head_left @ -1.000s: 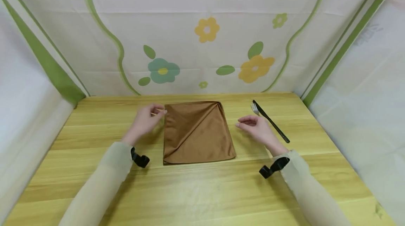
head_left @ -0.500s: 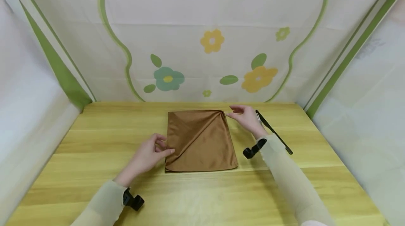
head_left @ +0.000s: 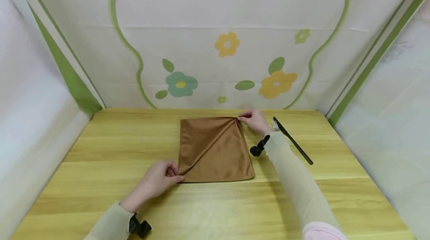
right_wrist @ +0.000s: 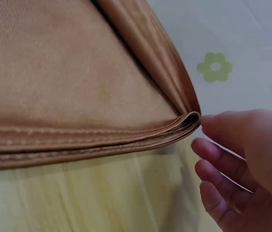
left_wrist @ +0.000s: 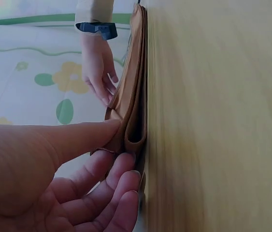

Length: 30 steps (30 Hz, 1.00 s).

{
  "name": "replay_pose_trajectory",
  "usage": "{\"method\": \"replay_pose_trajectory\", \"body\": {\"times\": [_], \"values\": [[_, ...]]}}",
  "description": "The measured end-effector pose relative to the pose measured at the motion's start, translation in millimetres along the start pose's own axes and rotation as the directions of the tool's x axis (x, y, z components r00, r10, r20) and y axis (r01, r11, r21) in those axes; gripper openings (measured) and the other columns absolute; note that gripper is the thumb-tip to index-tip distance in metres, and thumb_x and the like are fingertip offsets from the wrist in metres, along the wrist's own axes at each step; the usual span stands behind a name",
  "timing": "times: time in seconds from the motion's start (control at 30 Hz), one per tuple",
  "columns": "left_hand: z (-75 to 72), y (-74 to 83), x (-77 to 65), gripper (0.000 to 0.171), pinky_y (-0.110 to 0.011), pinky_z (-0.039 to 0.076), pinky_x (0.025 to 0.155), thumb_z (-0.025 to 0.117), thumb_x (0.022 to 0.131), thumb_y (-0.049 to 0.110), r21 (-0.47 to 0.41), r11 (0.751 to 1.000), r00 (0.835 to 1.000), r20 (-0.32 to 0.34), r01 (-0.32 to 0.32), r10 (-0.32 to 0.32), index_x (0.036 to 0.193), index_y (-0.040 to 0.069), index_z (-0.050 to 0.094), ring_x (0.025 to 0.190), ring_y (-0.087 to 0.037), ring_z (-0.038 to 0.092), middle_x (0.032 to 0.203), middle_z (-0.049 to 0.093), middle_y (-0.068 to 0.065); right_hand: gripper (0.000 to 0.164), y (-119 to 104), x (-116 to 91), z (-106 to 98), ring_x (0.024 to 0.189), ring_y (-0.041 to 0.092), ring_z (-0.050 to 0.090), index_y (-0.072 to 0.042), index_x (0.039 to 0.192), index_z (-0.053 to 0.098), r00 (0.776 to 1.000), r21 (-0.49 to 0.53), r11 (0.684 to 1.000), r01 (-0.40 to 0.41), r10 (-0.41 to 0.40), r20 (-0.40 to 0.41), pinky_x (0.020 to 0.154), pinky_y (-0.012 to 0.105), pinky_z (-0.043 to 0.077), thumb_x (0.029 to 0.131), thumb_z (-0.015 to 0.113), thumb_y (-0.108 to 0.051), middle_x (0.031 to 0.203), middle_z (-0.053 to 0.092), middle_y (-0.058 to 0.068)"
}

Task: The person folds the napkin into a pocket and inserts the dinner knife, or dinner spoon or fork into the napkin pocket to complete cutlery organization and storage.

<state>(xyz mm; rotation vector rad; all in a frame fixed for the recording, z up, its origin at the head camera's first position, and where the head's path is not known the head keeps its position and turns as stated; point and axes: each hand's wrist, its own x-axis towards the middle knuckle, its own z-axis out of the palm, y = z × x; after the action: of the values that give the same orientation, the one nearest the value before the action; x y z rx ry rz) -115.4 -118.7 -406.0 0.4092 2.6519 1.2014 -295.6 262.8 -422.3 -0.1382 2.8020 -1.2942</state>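
A brown satin cloth napkin, folded into a layered square, lies on the wooden table with a diagonal fold line running across it. At its near left corner my left hand pinches the layers, thumb on top and fingers curled beneath, as the left wrist view of the napkin shows. My right hand is at the far right corner, the tips of thumb and forefinger on the gathered point. Up close in the right wrist view, the right hand has its other fingers loosely bent below that corner.
Right of the napkin lie a black-handled knife and, partly covered by the right wrist, a fork. A flower-patterned curtain stands along the back edge of the wooden table, with more white fabric at both sides.
My left hand has moved down the napkin's left edge to its near corner and taken hold. My right hand has moved up and left to the far right corner. The napkin lies where it was.
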Motion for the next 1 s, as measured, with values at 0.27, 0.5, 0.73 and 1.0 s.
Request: {"method": "replay_pose_trajectory", "body": {"times": [0.27, 0.5, 0.73, 1.0], "values": [[-0.3, -2.3, -4.7, 0.023, -0.028, 0.047, 0.059, 0.086, 0.085, 0.021, 0.020, 0.999, 0.999, -0.034, 0.037, -0.037, 0.076, 0.015, 0.065, 0.062, -0.011, 0.056, 0.069, 0.060, 0.006, 0.032, -7, 1, 9, 0.094, 0.025, 0.066, -0.009, 0.123, 0.074, 0.997, 0.015, 0.997, 0.074, -0.074, 0.003, 0.080, 0.041, 0.054, 0.097, 0.074, -0.029, 0.109, 0.071, 0.008], [-0.2, -5.5, -5.3, 0.017, -0.027, 0.049, 0.060, 0.084, 0.085, 0.015, -0.002, 1.000, 1.000, 0.011, 0.016, -0.016, 0.077, 0.015, 0.069, 0.065, -0.012, 0.059, 0.071, 0.063, 0.007, 0.020, 0, 6, 20, 0.091, 0.021, 0.066, -0.012, 0.114, 0.078, 0.994, -0.028, 0.994, 0.107, -0.107, -0.005, 0.078, 0.037, 0.055, 0.099, 0.071, -0.022, 0.112, 0.072, 0.005], [-0.5, -9.4, -10.1, 0.019, -0.026, 0.051, 0.061, 0.086, 0.083, 0.013, -0.026, 1.000, 1.000, 0.010, -0.006, 0.006, 0.077, 0.015, 0.067, 0.067, -0.012, 0.060, 0.073, 0.063, 0.007, 0.021, 0, 8, 28, 0.096, 0.023, 0.065, -0.008, 0.114, 0.078, 0.996, -0.052, 0.995, 0.087, -0.088, -0.012, 0.084, 0.039, 0.053, 0.102, 0.066, -0.022, 0.112, 0.072, 0.008], [-5.0, -9.5, -10.8, 0.018, -0.026, 0.050, 0.058, 0.086, 0.082, 0.012, -0.064, 0.997, 0.999, 0.030, -0.030, 0.032, 0.078, 0.013, 0.069, 0.065, -0.012, 0.060, 0.072, 0.063, 0.005, 0.030, -5, 2, 18, 0.092, 0.026, 0.059, 0.001, 0.123, 0.070, 0.999, 0.017, 0.999, -0.033, 0.032, 0.030, 0.080, 0.038, 0.049, 0.108, 0.054, -0.019, 0.120, 0.067, 0.017]]}}
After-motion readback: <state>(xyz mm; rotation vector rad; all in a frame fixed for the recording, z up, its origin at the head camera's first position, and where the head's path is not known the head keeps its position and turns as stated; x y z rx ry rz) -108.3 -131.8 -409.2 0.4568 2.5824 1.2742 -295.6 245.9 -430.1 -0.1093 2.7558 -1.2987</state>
